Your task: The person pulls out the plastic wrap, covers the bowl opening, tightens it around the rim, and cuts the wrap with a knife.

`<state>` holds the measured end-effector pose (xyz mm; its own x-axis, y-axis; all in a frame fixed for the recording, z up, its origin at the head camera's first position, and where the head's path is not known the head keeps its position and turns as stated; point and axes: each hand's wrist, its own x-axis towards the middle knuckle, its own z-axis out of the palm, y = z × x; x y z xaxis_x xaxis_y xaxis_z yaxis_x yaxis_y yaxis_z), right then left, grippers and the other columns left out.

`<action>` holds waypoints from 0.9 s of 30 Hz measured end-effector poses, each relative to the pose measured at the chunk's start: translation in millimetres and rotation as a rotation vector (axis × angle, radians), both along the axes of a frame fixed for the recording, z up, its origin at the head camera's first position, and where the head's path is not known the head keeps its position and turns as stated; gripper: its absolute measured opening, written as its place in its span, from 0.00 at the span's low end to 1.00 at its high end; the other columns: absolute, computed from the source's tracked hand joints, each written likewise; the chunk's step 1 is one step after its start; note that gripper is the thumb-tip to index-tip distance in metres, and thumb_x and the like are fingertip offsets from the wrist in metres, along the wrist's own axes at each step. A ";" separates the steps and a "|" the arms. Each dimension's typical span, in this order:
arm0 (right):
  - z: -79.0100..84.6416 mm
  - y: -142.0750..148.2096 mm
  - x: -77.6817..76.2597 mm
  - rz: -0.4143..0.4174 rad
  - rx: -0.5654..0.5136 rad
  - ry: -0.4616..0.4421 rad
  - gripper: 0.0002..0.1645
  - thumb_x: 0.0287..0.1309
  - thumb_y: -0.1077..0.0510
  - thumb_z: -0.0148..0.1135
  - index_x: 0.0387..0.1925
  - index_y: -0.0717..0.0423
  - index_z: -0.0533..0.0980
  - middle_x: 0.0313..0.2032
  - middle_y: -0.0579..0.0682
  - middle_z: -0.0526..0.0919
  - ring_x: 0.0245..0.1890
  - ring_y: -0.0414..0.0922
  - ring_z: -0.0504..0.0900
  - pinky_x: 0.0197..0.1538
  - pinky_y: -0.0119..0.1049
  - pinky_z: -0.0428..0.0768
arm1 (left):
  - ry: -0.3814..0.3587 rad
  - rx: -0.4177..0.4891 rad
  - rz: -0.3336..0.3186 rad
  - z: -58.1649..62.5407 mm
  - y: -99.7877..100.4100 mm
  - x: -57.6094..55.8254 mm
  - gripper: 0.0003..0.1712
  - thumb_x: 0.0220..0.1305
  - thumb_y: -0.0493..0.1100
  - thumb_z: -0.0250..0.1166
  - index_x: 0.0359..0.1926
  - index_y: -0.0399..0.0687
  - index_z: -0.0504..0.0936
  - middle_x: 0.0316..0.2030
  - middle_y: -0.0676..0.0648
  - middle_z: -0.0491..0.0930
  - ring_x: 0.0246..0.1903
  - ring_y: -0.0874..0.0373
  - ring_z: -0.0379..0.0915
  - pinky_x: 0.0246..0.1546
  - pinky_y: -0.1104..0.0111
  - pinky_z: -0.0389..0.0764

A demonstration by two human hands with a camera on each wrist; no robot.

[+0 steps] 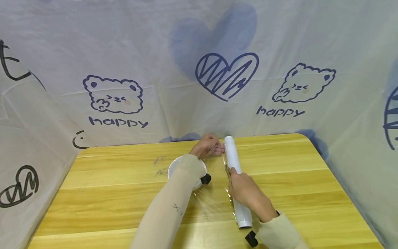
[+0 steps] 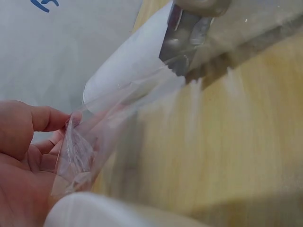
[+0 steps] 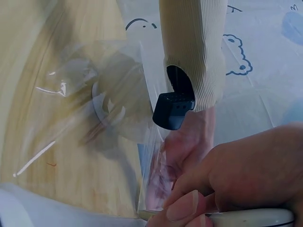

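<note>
A white roll of cling film (image 1: 237,186) lies lengthwise on the table, with a clear sheet of cling film (image 3: 71,123) drawn out to its left. My left hand (image 1: 209,145) pinches the bunched far edge of the sheet between thumb and fingers, near the roll's far end. Beside the roll, my right hand (image 1: 247,190) grips a knife with a pale handle (image 3: 255,218); its metal blade (image 2: 182,40) lies against the film along the roll. A white bowl (image 1: 172,168) stands beneath the left forearm, partly hidden by the sleeve, with film stretched over it.
The wooden table (image 1: 109,186) has rounded far corners. Behind and at both sides hangs a pale printed cloth (image 1: 174,69), close to the table's far edge. Black wrist cameras (image 1: 206,178) sit at both cuffs.
</note>
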<state>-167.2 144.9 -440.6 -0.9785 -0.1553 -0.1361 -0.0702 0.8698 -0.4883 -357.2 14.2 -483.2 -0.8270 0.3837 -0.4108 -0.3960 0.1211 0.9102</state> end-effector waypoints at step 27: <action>-3.3 2.9 38.5 0.027 -0.022 0.029 0.25 0.68 0.68 0.53 0.64 0.75 0.67 0.19 0.54 0.73 0.14 0.44 0.71 0.14 0.35 0.71 | -0.040 0.014 0.001 0.7 1.3 -3.5 0.14 0.76 0.29 0.48 0.39 0.22 0.78 0.38 0.29 0.85 0.27 0.51 0.84 0.35 0.62 0.88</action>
<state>-128.7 147.8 -443.9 -0.9772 -0.1849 -0.1041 -0.1082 0.8562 -0.5051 -360.7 15.5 -482.5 -0.8101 0.3893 -0.4383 -0.4324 0.1082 0.8952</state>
